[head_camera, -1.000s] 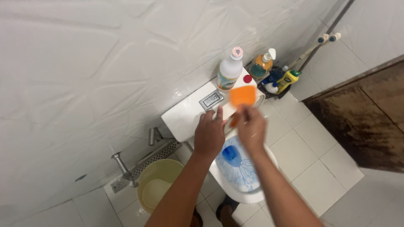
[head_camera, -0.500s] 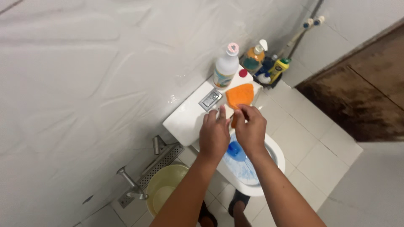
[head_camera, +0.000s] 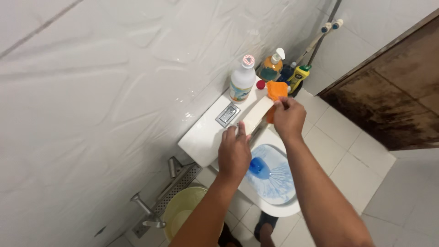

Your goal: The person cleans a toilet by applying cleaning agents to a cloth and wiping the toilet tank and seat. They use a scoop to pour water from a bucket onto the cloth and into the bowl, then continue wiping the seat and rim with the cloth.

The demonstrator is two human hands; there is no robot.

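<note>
My right hand (head_camera: 288, 120) is shut on an orange cloth (head_camera: 276, 90) and presses it against the upper end of the raised white toilet lid (head_camera: 257, 114). At the lower end of that lid, my left hand (head_camera: 234, 154) lies with its fingers on the edge, beside the tank top (head_camera: 203, 137) and its flush button (head_camera: 227, 114). Below both hands is the toilet bowl (head_camera: 279, 210), with blue cleaner spread in its water (head_camera: 269, 173).
A white bottle (head_camera: 242, 80), a red cap (head_camera: 260, 84), an orange pump bottle (head_camera: 271, 67) and a yellow bottle (head_camera: 299, 76) stand by the tank's far end. Left of the bowl are a yellow bucket (head_camera: 180, 215), a tap (head_camera: 146, 211) and a grate (head_camera: 179, 182). A brown door (head_camera: 393, 91) is at the right.
The right hand has carried the orange cloth to the lid's far end. The left hand has slid down and away from the right hand. The view has shifted closer.
</note>
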